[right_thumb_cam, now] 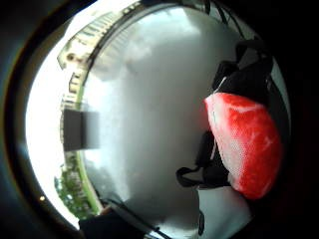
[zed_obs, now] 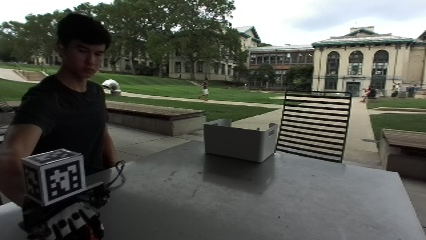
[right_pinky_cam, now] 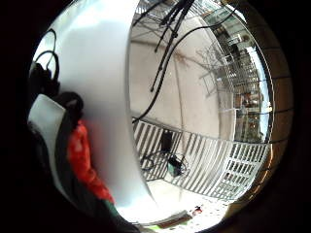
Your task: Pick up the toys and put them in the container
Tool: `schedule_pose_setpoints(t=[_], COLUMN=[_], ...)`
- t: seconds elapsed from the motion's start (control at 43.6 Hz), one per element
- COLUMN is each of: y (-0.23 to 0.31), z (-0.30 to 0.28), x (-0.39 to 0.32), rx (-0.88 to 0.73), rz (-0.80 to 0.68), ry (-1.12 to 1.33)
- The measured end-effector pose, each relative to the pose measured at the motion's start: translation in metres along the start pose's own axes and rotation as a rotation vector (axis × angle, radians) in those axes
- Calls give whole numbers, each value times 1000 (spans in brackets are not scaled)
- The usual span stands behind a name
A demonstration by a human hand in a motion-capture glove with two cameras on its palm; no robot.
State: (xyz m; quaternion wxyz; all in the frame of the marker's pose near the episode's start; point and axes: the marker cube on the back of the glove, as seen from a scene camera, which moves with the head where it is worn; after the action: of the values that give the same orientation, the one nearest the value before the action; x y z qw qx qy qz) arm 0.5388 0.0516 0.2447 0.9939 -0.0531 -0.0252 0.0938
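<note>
In the outside view my gloved right hand [zed_obs: 72, 221] rests low at the near left corner of the grey table [zed_obs: 266, 200]. The palm views show a red-and-white soft toy [right_thumb_cam: 246, 144] close against the palm, with black-gloved fingers [right_thumb_cam: 232, 79] curled round it. The same red toy [right_pinky_cam: 85, 160] appears beside the glove in the little finger side view. The hand hides the toy in the outside view. A pale open container [zed_obs: 239, 141] stands at the table's far edge, well away from the hand.
A chair with a slatted back [zed_obs: 314, 125] stands behind the container. The person sits at the table's left side. A stone bench [zed_obs: 156, 116] and lawn lie beyond. The table top [right_thumb_cam: 159, 124] spreads out between hand and container.
</note>
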Motion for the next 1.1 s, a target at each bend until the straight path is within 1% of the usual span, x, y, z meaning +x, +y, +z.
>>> schedule_pose_setpoints(t=[0.115,0.229,0.527,0.665,0.803,0.94,1.101], y=[5,4,-20,-29,-38,-36,-35], z=[-11,-37,-158,-217,-254,-281,-292], x=[-14,-33,-106,-168,-229,-315,-404], rx=[-61,-58,20,73,104,109,103], rz=[-14,-12,-2,-30,-87,-163,-230], ry=[2,10,84,105,117,134,121])
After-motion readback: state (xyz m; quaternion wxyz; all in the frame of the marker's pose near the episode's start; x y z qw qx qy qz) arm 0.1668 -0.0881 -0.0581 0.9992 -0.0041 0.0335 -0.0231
